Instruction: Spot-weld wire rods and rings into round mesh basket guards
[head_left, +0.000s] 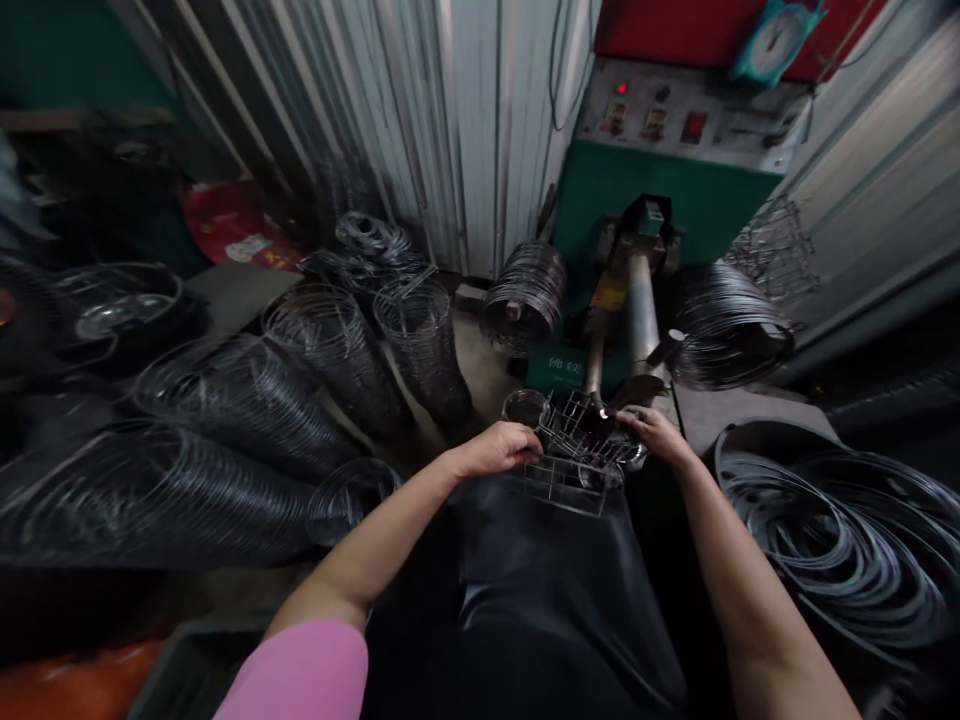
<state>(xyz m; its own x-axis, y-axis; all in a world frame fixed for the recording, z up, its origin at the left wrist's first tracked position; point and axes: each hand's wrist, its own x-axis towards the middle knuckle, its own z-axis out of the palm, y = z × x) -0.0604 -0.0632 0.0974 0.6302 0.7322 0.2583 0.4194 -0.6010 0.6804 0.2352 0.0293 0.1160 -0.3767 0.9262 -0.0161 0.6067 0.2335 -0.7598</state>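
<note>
A small wire basket (574,468) of crossed metal rods is held in front of my body, under the arms of a spot welder (641,300). My left hand (496,448) is closed on the basket's left side. At its right, my right hand (654,430) pinches close to the welder's tip, where a bright spot glows; the small piece between those fingers cannot be made out. A wire ring (525,408) shows just behind my left fingers. Dark cloth covers my lap below the basket.
Long stacks of wire rings (247,490) lie on the left. Wire coils (525,285) hang on both sides of the green machine (660,180). Curled metal strips fill a round tub (739,435) at right. Behind stands a corrugated metal wall (465,130).
</note>
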